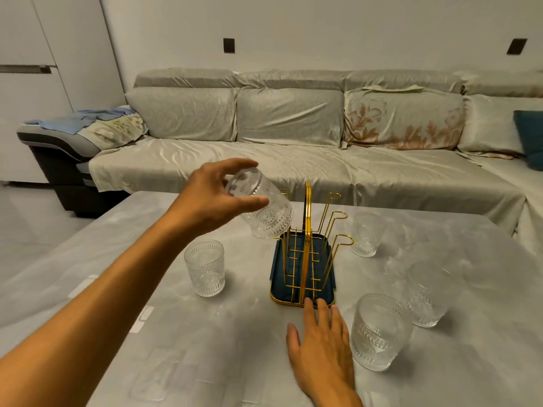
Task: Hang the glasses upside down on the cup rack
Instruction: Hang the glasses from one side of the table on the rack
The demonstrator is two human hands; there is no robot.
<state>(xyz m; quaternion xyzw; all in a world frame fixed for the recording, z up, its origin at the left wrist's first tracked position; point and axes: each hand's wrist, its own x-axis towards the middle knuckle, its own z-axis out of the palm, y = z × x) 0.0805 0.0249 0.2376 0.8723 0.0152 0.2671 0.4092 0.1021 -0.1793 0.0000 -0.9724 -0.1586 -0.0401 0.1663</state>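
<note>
My left hand (214, 195) grips a clear embossed glass (264, 212) by its base, tilted mouth-down over the far left prongs of the cup rack (305, 245). The rack has gold wire prongs, a gold handle and a dark blue tray. My right hand (320, 345) lies flat on the table, fingertips touching the rack's near edge. One upright glass (204, 267) stands left of the rack. Three more upright glasses stand to its right: a near one (379, 330), a middle one (426, 295) and a far one (367, 233).
The grey marbled table (147, 289) carries everything. Behind it runs a long grey covered sofa (293, 148) with cushions, and folded cloth on its left armrest. White cabinets stand at the far left.
</note>
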